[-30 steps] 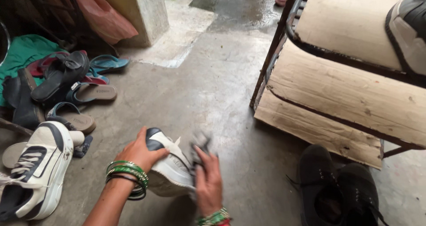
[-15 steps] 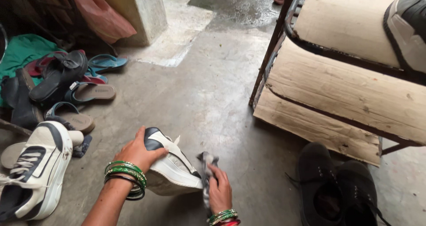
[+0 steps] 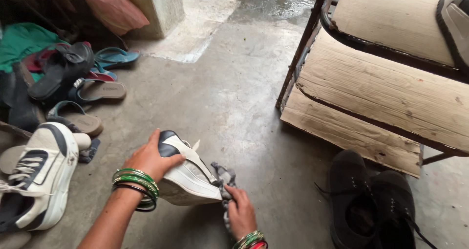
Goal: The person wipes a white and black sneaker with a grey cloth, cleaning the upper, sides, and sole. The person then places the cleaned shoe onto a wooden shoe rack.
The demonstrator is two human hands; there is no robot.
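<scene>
White sneaker (image 3: 188,173): a white shoe with dark trim at the heel is held low over the concrete floor (image 3: 229,97), tipped on its side so that the thick sole faces the camera.
Left hand (image 3: 149,158): the grip is wrapped over the heel end of the white sneaker, fingers curled around it; green bangles (image 3: 137,183) are worn at the wrist.
Right hand (image 3: 240,215): the fingers are pressed together on a grey cloth (image 3: 223,178), which is bunched and laid against the toe end of the sole.
Contact: the cloth is seen touching the sole's edge at the front; whether it is damp cannot be told.
Done so far: the visible side of the sole is judged largely clean and bright, with no heavy dirt to be made out, so the wiping of this shoe appears well advanced.
Left to do: the far side and the upper are hidden, so their state cannot be judged; the matching sneaker (image 3: 36,180) with laces is lying on the floor to the left, well apart from both hands and untouched.
Black shoes (image 3: 371,202): a pair is standing on the floor at the right, just below the wooden rack (image 3: 381,92), untouched.
Rack: one more sneaker (image 3: 454,19) is seen at the top right on the upper board.
Sandals (image 3: 83,78): a loose heap of slippers and sandals is lying at the upper left, beside a green garment (image 3: 22,43).
</scene>
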